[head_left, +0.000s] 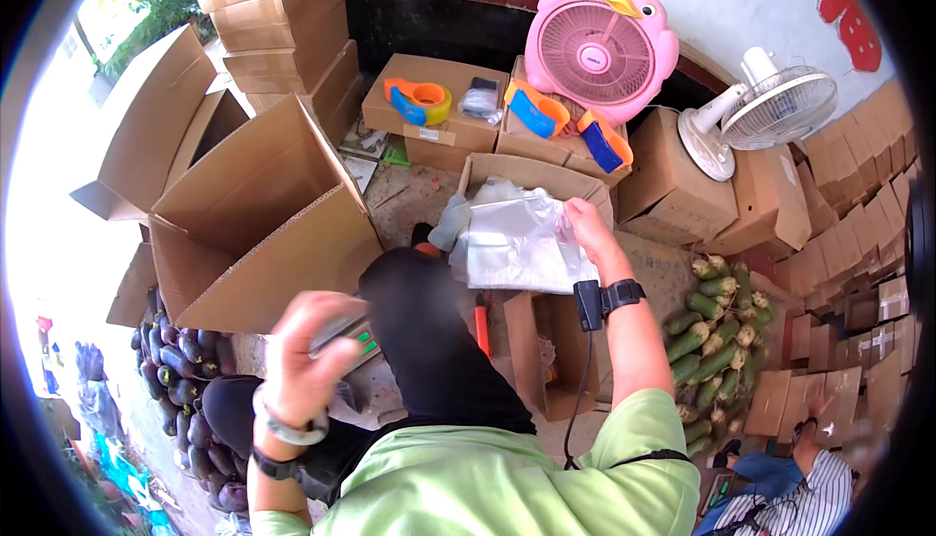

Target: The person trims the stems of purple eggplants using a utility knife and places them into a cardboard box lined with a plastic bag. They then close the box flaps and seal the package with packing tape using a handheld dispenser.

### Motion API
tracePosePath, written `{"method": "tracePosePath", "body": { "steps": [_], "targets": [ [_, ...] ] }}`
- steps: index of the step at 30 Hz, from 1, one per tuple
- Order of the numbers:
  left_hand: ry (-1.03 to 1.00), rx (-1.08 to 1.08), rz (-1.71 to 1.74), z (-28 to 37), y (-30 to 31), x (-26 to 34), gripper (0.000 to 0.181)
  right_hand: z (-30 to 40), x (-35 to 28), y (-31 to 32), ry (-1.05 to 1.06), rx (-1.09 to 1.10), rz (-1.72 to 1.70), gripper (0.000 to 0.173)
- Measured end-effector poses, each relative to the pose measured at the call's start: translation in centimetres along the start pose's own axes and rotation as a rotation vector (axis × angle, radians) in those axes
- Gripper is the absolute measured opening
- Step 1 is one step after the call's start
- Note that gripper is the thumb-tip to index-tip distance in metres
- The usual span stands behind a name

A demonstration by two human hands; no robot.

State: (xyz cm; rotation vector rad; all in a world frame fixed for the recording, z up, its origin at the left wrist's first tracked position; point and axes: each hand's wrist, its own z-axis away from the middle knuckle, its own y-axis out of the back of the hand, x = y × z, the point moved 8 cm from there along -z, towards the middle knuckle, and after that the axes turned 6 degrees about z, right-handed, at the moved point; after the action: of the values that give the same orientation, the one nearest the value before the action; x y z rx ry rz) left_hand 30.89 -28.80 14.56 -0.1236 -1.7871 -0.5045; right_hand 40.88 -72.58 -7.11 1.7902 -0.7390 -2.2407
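My right hand point(594, 235) grips the right edge of a stack of clear plastic bags point(512, 244). The bags lie over the top of a cardboard box point(504, 163) in front of me, with more crumpled plastic behind them. My left hand point(307, 353) is blurred, its fingers apart with nothing seen between them. It hovers left of my knee, near a digital scale point(365, 342) with green displays that is partly hidden. A large empty-looking carton point(270, 222) stands with its flaps up beyond that hand.
Dark eggplants point(183, 382) are heaped at left, green-and-white radishes point(713, 339) at right. Tape dispensers point(420, 101) lie on boxes near a pink fan point(596, 53) and a white fan point(768, 108). A narrow open carton point(559, 346) stands by my leg. Another person point(793, 492) sits at lower right.
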Motion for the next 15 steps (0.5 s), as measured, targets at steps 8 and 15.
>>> {"method": "tracePosePath", "body": {
  "steps": [8, 15],
  "targets": [
    [0.709, -0.357, 0.955, -0.8, -17.4, -8.8, 0.074, 9.2, -10.8, -3.7, -0.043, -0.423, -0.510, 0.019],
    [0.786, -0.248, 1.028, -2.3, -20.5, -11.9, 0.041, 15.7, -10.5, -8.4, 0.030, -0.718, -0.223, 0.021]
  ]
}}
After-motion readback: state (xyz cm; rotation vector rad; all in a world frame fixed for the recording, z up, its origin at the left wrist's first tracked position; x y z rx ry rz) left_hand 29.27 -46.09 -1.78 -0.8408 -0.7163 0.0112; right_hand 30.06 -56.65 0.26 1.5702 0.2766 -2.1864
